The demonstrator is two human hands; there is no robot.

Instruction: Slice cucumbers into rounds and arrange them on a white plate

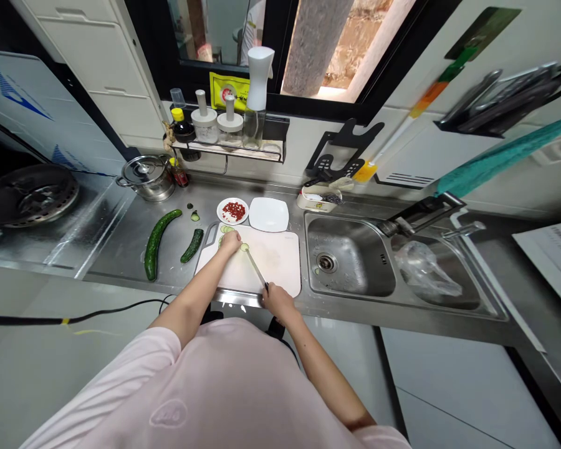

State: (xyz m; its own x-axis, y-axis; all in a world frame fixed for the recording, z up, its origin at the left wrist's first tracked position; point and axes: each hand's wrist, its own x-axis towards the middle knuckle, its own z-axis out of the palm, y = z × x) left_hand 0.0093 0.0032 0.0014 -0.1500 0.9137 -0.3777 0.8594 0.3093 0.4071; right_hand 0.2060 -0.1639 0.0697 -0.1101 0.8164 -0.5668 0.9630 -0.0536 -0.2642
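On a white cutting board my right hand grips the black handle of a knife, its blade slanting up and left. A pale cucumber slice is at the blade's tip. My left hand is closed low over the board's left part, just left of that slice; whatever its fingers hold is hidden. More cucumber slices lie behind and beside it. Left of the board rest a short piece of cucumber and a long whole cucumber, with a cut-off cucumber end behind them.
Behind the board stand a bowl of chopped red pieces and a white square plate. A lidded steel pot is at the back left. To the right is a double sink with a plastic bag. A seasoning shelf hangs above.
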